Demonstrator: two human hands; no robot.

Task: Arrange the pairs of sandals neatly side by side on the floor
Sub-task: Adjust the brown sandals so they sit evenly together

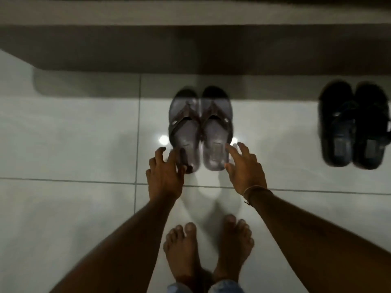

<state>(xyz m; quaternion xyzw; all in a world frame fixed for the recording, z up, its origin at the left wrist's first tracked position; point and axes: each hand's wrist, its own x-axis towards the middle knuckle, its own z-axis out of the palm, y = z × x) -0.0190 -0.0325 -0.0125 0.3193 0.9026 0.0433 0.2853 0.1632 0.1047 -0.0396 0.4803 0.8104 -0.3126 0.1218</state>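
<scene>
A pair of grey-brown thong sandals lies side by side on the white tile floor, toes pointing away from me: the left sandal (184,132) and the right sandal (216,132) touch along their inner edges. My left hand (166,176) hovers at the left sandal's heel, fingers spread, fingertips at or near its outer edge. My right hand (245,168) is by the right sandal's heel, fingers apart, holding nothing. A second pair, black sandals (354,127), sits together at the far right. The picture is motion-blurred.
A dark step or ledge (190,51) runs across the far side just beyond the sandals' toes. My bare feet (208,250) stand on the tiles (74,134) right behind the hands. A thread band circles my right wrist.
</scene>
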